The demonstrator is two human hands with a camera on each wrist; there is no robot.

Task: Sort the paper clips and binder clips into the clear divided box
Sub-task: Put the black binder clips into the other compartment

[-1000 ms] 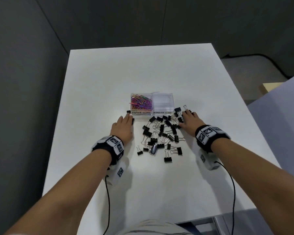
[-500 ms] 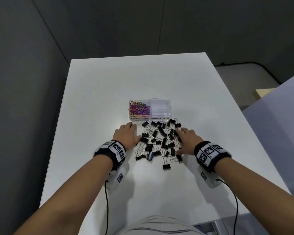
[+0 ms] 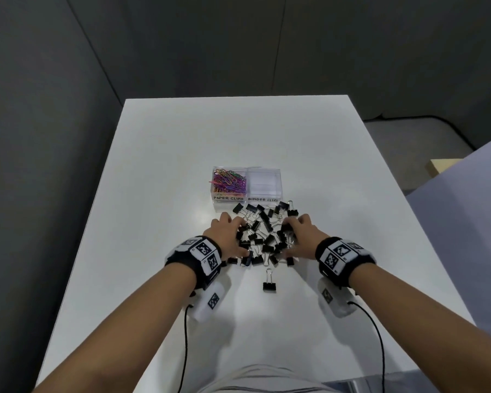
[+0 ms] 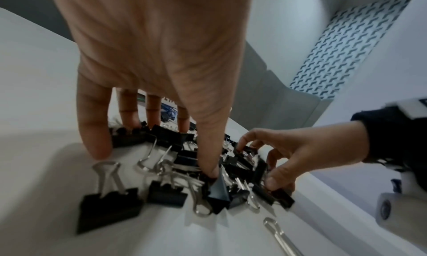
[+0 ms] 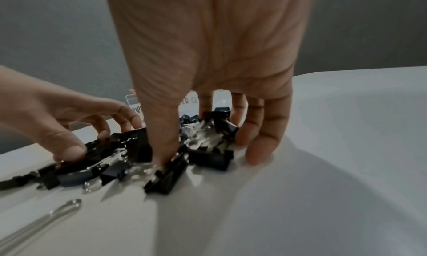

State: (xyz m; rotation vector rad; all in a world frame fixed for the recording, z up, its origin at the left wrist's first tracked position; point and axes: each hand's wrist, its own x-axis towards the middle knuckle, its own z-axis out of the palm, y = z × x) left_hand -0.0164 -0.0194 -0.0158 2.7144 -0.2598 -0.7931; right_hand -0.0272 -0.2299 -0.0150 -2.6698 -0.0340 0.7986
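A pile of several black binder clips (image 3: 262, 231) lies on the white table just in front of the clear divided box (image 3: 245, 199). Its left compartment holds coloured paper clips (image 3: 229, 181); the right compartment (image 3: 264, 181), labelled binder clips, looks empty. My left hand (image 3: 227, 236) presses against the pile's left side, my right hand (image 3: 301, 236) against its right side. In the left wrist view my left hand (image 4: 157, 150) has fingers spread down onto the clips (image 4: 110, 205). In the right wrist view my right hand (image 5: 208, 146) does the same. One binder clip (image 3: 269, 285) lies apart, nearer to me.
The white table (image 3: 238, 131) stretches bare beyond the box and to both sides. A pale lavender panel (image 3: 465, 208) stands past its right edge. Grey walls close off the back and left. Thin black cables (image 3: 185, 350) hang from both wrists.
Both hands have slid inward toward each other, raking the scattered binder clips into a tighter pile. One clip stays behind at the near side.
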